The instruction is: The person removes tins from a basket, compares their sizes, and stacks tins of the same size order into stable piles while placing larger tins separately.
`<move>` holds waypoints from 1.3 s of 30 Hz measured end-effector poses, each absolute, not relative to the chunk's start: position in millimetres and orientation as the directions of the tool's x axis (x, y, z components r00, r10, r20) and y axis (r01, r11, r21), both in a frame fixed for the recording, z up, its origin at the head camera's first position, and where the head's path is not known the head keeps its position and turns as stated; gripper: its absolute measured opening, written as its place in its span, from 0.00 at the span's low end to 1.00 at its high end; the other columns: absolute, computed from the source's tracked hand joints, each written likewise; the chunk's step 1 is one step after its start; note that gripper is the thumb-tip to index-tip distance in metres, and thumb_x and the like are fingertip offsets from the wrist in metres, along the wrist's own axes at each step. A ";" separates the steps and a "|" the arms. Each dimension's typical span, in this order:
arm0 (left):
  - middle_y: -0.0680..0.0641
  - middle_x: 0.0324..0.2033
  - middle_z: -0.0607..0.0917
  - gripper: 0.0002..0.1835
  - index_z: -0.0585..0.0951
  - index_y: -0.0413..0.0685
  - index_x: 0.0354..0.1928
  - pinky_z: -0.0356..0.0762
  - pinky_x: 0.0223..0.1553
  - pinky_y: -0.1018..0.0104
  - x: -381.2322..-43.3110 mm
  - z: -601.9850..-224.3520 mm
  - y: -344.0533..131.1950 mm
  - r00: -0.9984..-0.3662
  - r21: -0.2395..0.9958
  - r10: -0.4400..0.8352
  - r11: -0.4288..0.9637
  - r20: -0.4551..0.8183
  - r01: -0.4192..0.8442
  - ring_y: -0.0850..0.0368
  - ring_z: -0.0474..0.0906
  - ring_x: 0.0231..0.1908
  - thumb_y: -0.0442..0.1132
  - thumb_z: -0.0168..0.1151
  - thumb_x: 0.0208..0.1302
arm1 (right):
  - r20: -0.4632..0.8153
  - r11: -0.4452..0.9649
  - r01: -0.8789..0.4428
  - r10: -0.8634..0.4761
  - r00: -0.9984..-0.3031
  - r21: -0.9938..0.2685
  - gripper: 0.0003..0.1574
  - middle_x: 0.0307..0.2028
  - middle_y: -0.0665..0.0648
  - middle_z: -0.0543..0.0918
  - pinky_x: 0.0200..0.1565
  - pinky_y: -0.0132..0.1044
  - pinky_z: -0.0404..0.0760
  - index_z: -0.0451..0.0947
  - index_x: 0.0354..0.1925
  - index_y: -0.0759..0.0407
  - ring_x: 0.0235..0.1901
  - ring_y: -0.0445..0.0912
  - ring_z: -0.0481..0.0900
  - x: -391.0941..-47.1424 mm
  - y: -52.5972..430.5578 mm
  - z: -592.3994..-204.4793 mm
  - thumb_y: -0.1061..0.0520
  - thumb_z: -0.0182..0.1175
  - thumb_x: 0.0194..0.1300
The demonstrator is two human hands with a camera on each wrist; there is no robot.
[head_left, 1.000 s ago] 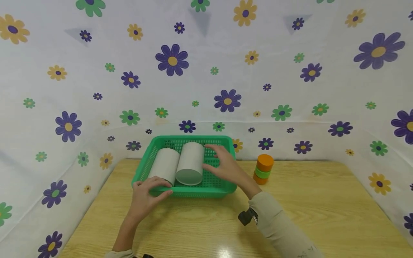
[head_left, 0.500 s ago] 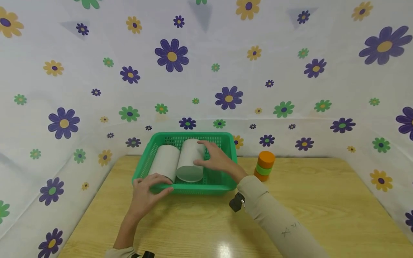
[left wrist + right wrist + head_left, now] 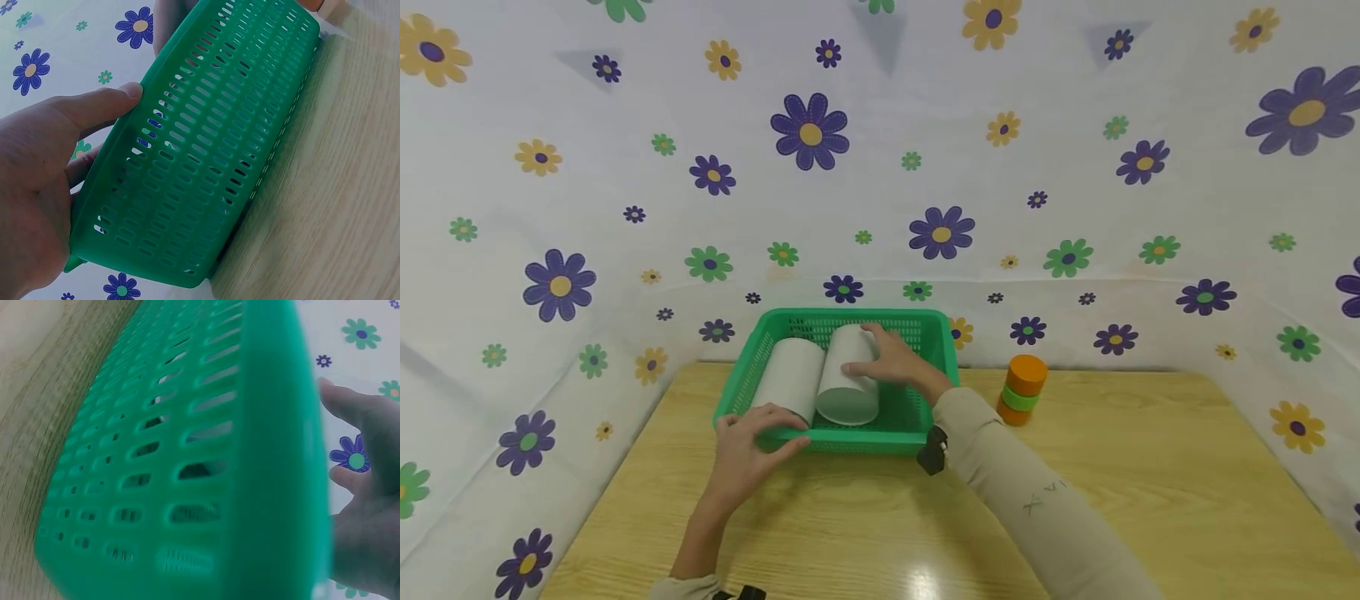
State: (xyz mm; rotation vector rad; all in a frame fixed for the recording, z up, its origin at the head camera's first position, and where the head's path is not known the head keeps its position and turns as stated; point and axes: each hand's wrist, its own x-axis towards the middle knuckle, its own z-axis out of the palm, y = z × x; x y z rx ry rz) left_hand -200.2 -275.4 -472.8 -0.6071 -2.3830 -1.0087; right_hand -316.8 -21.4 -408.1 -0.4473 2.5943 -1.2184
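White cylinder on the right [image 3: 838,383], just below the middle of the frame, lies in the green basket [image 3: 880,436], and look, the right hand [image 3: 895,362] is over it, thumb and forefinger spread wide; whether they touch it, I cannot tell. Just beside it, cylinder number 2, the left white cylinder [image 3: 790,379], lies in the same basket. Now the left hand [image 3: 741,450], lower left of centre: forefinger above the near rim, thumb in front, and the left wrist view shows the thumb tip right at the edge! Gripping it? Cannot tell. Over on the right, 1 orange-and-green cylinder [image 3: 1022,385] stands on the wooden table [image 3: 865,517].
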 end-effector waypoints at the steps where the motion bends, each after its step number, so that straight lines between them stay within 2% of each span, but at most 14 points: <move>1: 0.63 0.39 0.87 0.10 0.88 0.64 0.37 0.47 0.43 0.52 -200.1 -473.0 -275.1 -0.788 0.536 0.208 0.631 0.579 0.561 0.58 0.81 0.45 0.43 0.80 0.55 | -0.106 0.601 -0.144 -0.361 -0.927 -0.786 0.57 0.71 0.70 0.60 0.55 0.63 0.77 0.49 0.81 0.52 0.65 0.64 0.68 -317.9 -22.3 -409.8 0.40 0.67 0.67; 6: 0.64 0.39 0.87 0.11 0.88 0.64 0.36 0.48 0.43 0.52 -199.4 -473.6 -274.6 -0.785 0.536 0.203 0.630 0.585 0.562 0.58 0.82 0.45 0.42 0.81 0.53 | -0.161 0.577 -0.065 -0.332 -0.930 -0.814 0.60 0.73 0.71 0.57 0.48 0.64 0.80 0.46 0.82 0.47 0.66 0.67 0.67 -324.9 -28.4 -416.5 0.38 0.68 0.65; 15: 0.63 0.39 0.87 0.10 0.88 0.63 0.37 0.47 0.42 0.52 -200.5 -472.8 -274.2 -0.780 0.539 0.201 0.621 0.593 0.570 0.58 0.81 0.45 0.42 0.81 0.54 | -0.240 0.579 0.043 -0.268 -0.933 -0.814 0.67 0.74 0.72 0.56 0.39 0.61 0.84 0.41 0.82 0.44 0.65 0.68 0.68 -339.7 -39.7 -421.0 0.36 0.72 0.61; 25: 0.63 0.39 0.87 0.12 0.88 0.64 0.36 0.47 0.43 0.52 -201.1 -472.0 -274.4 -0.780 0.533 0.204 0.627 0.591 0.568 0.58 0.82 0.45 0.41 0.81 0.52 | -0.336 0.507 0.179 -0.237 -0.912 -0.843 0.73 0.74 0.68 0.56 0.45 0.68 0.80 0.35 0.82 0.35 0.65 0.68 0.68 -352.2 -46.2 -438.9 0.38 0.76 0.57; 33: 0.63 0.38 0.87 0.11 0.88 0.63 0.36 0.47 0.42 0.51 -200.7 -472.0 -274.1 -0.776 0.536 0.205 0.618 0.596 0.575 0.58 0.81 0.45 0.41 0.81 0.53 | -0.332 0.442 0.205 -0.231 -0.914 -0.873 0.71 0.74 0.68 0.54 0.49 0.72 0.76 0.37 0.81 0.37 0.66 0.67 0.67 -336.6 -44.8 -429.1 0.43 0.76 0.57; 39: 0.64 0.38 0.87 0.11 0.88 0.64 0.37 0.47 0.43 0.51 -201.3 -472.8 -274.1 -0.779 0.536 0.207 0.621 0.592 0.572 0.58 0.82 0.45 0.41 0.81 0.53 | -0.295 0.410 0.183 -0.229 -0.928 -0.894 0.70 0.73 0.70 0.53 0.48 0.73 0.75 0.40 0.81 0.40 0.65 0.69 0.66 -323.9 -41.7 -420.9 0.45 0.76 0.57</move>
